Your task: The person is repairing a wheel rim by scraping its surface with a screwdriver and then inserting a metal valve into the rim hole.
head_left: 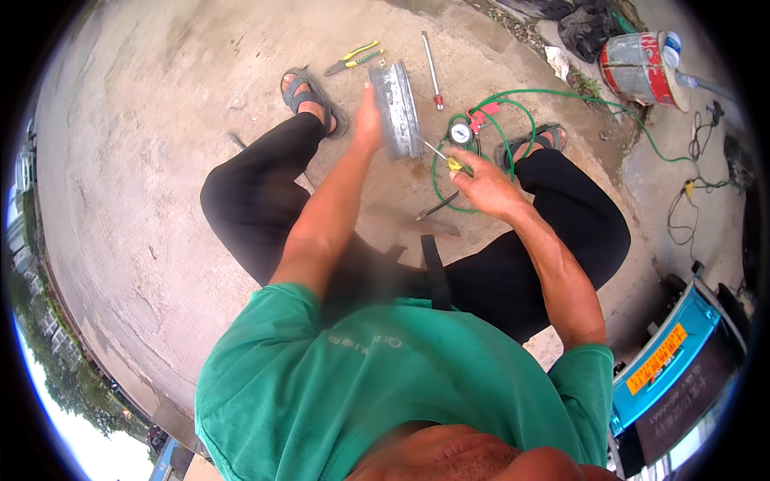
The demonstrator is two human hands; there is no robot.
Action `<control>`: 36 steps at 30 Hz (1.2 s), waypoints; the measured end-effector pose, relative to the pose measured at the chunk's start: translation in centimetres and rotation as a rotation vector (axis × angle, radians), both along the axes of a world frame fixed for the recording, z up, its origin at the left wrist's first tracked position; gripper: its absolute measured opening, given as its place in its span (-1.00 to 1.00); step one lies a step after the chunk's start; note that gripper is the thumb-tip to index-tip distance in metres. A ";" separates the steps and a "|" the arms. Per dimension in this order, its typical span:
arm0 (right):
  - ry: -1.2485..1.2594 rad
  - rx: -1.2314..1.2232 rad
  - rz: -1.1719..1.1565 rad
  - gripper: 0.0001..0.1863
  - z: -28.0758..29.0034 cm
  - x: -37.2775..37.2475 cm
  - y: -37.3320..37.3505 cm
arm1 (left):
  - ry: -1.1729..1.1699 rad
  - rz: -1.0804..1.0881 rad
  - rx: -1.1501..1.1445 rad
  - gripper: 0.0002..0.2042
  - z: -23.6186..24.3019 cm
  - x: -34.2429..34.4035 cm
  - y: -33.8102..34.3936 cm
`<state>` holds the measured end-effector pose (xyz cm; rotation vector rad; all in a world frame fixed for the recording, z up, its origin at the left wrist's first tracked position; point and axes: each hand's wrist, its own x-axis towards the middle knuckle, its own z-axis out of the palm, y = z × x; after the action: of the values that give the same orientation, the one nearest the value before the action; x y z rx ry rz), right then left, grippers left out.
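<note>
A small grey metal wheel rim (399,112) stands on edge on the concrete in front of me, between my feet. My left hand (368,120) grips its left side; some of the fingers are hidden behind the metal. In my right hand (485,186) is a screwdriver with a yellow handle (455,165). Its thin shaft (433,148) points up and left, the tip at the rim's lower right edge. Whether the tip touches the metal I cannot tell. Just beyond the right hand lie a round pressure gauge (460,133) and its red inflator body (484,117).
Yellow-green pliers (353,58) and a long metal rod with a red end (431,70) lie beyond the rim. A green hose (561,92) loops right past my sandalled foot (539,143). A grey-red bucket (642,68) stands far right; a blue box (670,353) stands nearer.
</note>
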<state>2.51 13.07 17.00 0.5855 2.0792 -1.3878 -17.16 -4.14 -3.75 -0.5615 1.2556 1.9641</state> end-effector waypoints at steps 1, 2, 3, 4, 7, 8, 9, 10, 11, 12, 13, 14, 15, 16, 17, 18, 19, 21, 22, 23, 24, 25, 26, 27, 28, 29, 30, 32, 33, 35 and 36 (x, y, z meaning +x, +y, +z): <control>-0.012 -0.001 -0.051 -0.43 1.4 0.7 0.8 | 0.000 -0.016 -0.016 -0.21 -0.3 -0.1 0.2; -0.023 0.017 -0.099 -0.41 2.0 1.4 1.6 | 0.035 -0.072 -0.044 -0.18 -0.6 0.1 0.0; -0.033 0.037 -0.144 -0.40 2.6 2.1 2.5 | 0.067 -0.137 -0.085 -0.18 -1.7 0.3 -0.3; -0.043 0.032 -0.206 -0.39 3.9 2.2 3.2 | 0.102 -0.199 -0.136 -0.18 -3.5 0.6 -1.1; 0.111 -0.114 -0.615 -0.57 3.3 2.7 4.9 | 0.126 -0.242 -0.225 -0.19 -3.9 1.7 0.1; 0.187 -0.245 -0.742 -0.64 3.3 2.4 5.3 | 0.119 -0.238 -0.215 -0.20 -3.0 1.9 0.6; 0.264 -0.380 -0.862 -0.70 3.5 2.0 5.5 | 0.111 -0.231 -0.205 -0.21 -2.2 2.5 0.9; 0.330 -0.469 -0.989 -0.79 4.4 1.8 5.5 | 0.151 -0.253 -0.189 -0.26 2.3 3.5 2.9; 0.384 -0.484 -0.979 -0.77 4.7 1.4 5.4 | 0.167 -0.244 -0.173 -0.30 5.1 2.7 3.5; 0.440 -0.496 -0.966 -0.76 4.8 0.8 5.7 | 0.184 -0.232 -0.153 -0.33 7.5 1.8 4.1; 0.491 -0.511 -0.951 -0.75 4.9 0.6 6.1 | 0.197 -0.218 -0.138 -0.37 10.2 1.5 4.7; 0.489 -0.445 -0.961 -0.70 4.9 0.5 6.6 | 0.216 -0.225 -0.085 -0.45 13.7 1.3 5.9; 0.515 -0.422 -0.960 -0.68 5.2 0.2 7.1 | 0.236 -0.225 -0.034 -0.52 17.5 1.2 6.9; 0.538 -0.399 -0.955 -0.67 5.6 0.1 7.4 | 0.278 -0.232 -0.046 -0.51 20.2 0.9 7.9; 0.560 -0.372 -0.953 -0.65 6.2 0.0 7.6 | 0.317 -0.241 -0.056 -0.51 22.6 0.2 9.4; 0.579 -0.376 -0.945 -0.61 6.9 0.0 7.8 | 0.360 -0.265 -0.046 -0.51 24.7 -0.8 10.9; 0.597 -0.350 -0.931 -0.59 7.2 0.2 8.5 | 0.395 -0.291 -0.031 -0.51 26.3 -1.8 12.6; 0.607 -0.283 -0.890 -0.55 7.3 -0.1 9.9 | 0.447 -0.318 -0.035 -0.52 28.0 -3.4 15.6; 0.605 -0.280 -0.866 -0.53 7.9 -0.1 11.0 | 0.481 -0.323 -0.072 -0.54 28.6 -4.2 16.9; 0.596 -0.242 -0.845 -0.56 8.4 -0.1 12.4 | 0.504 -0.331 -0.098 -0.56 28.8 -4.6 18.4; 0.588 -0.204 -0.825 -0.58 8.7 -0.3 14.2 | 0.503 -0.351 -0.098 -0.55 28.9 -5.0 19.8; 0.574 -0.165 -0.803 -0.61 8.5 -0.4 16.1 | 0.476 -0.371 -0.086 -0.55 28.0 -5.3 20.9; 0.552 -0.078 -0.770 -0.60 8.1 -0.8 18.0 | 0.447 -0.388 -0.072 -0.54 26.9 -6.0 22.0; 0.538 -0.041 -0.759 -0.60 8.2 -0.9 19.4 | 0.418 -0.406 -0.058 -0.53 25.7 -6.8 23.1; 0.489 -0.026 -0.779 -0.59 7.4 -1.4 20.9 | 0.374 -0.400 -0.021 -0.52 23.5 -7.5 24.2; 0.439 -0.016 -0.796 -0.59 6.4 -1.8 22.1 | 0.324 -0.405 -0.005 -0.52 20.7 -8.6 24.9; 0.403 -0.036 -0.788 -0.59 5.3 -2.3 23.1 | 0.274 -0.408 0.009 -0.51 17.4 -9.9 25.8; 0.337 -0.070 -0.788 -0.59 2.1 -3.2 25.2 | 0.182 -0.406 0.034 -0.48 11.4 -10.9 27.3; 0.280 -0.070 -0.771 -0.58 0.4 -3.9 26.0 | 0.149 -0.426 -0.014 -0.50 8.9 -10.9 27.5; 0.157 -0.083 -0.745 -0.58 -3.4 -4.6 26.7 | 0.076 -0.475 -0.119 -0.52 4.5 -10.1 27.0; 0.138 -0.115 -0.771 -0.59 -4.6 -4.9 26.3 | 0.105 -0.544 -0.119 -0.46 3.3 -10.1 26.6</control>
<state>-2.41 39.36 12.36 1.3676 1.9292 -1.9868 -27.27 22.47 -0.44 -0.1444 1.4187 1.4841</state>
